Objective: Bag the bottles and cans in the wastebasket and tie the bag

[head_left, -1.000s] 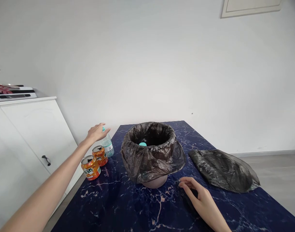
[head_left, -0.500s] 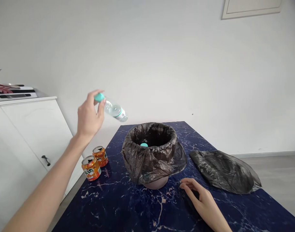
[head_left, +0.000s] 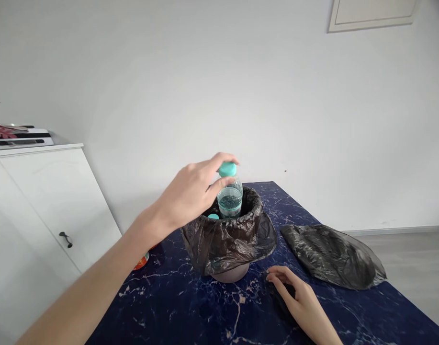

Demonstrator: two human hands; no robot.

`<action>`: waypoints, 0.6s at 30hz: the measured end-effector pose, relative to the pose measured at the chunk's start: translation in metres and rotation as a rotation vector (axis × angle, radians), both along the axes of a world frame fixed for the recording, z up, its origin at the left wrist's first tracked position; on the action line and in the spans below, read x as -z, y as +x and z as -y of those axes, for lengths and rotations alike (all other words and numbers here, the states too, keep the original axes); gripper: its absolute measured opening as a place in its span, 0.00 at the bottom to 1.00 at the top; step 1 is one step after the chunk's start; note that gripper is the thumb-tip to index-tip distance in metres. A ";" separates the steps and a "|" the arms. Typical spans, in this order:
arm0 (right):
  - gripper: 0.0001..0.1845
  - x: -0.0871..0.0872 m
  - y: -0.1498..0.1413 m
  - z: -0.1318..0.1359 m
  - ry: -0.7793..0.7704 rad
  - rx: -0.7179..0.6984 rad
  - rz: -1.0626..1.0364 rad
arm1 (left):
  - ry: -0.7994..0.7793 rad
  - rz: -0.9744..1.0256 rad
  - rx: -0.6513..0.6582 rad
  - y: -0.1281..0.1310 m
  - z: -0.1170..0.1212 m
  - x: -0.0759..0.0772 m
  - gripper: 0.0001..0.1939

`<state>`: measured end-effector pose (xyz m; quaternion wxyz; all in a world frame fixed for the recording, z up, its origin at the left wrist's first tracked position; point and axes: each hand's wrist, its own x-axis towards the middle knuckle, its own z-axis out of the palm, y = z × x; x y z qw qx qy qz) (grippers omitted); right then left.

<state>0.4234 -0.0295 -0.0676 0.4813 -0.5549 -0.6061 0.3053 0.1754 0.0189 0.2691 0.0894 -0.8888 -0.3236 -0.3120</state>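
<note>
My left hand (head_left: 194,191) is closed around the teal cap of a clear plastic bottle (head_left: 230,197), with thumb and fingers on opposite sides. The bottle stands upright, its lower part inside the mouth of a bin (head_left: 232,274) lined with a black plastic bag (head_left: 230,247). The bag folds out over the rim and hangs around the bin. Inside, beside the held bottle, shows another teal cap (head_left: 213,216). My right hand (head_left: 294,292) rests on the table to the right of the bin, fingers loosely curved and apart, holding nothing visible.
A second black plastic bag (head_left: 336,258) lies flattened on the dark blue marbled table (head_left: 190,306), at right. Orange cans (head_left: 143,261) stand at the left edge, mostly hidden behind my left forearm. A white cabinet (head_left: 43,206) is at left, and a wall rises behind.
My left hand has carried the bottle rightward and slightly down, from left of the bin into its mouth, turning it from tilted to upright. My right hand stays put.
</note>
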 end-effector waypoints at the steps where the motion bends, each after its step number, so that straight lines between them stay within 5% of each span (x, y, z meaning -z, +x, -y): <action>1: 0.24 0.000 0.000 0.000 0.000 0.000 -0.001 | -0.040 -0.027 0.002 0.003 -0.002 0.004 0.15; 9: 0.24 -0.002 0.001 0.000 0.002 0.003 -0.007 | -0.264 -0.182 0.010 0.015 -0.020 0.023 0.18; 18: 0.25 0.002 0.002 0.000 -0.016 -0.004 0.007 | -0.499 -0.252 0.028 0.010 -0.022 0.024 0.27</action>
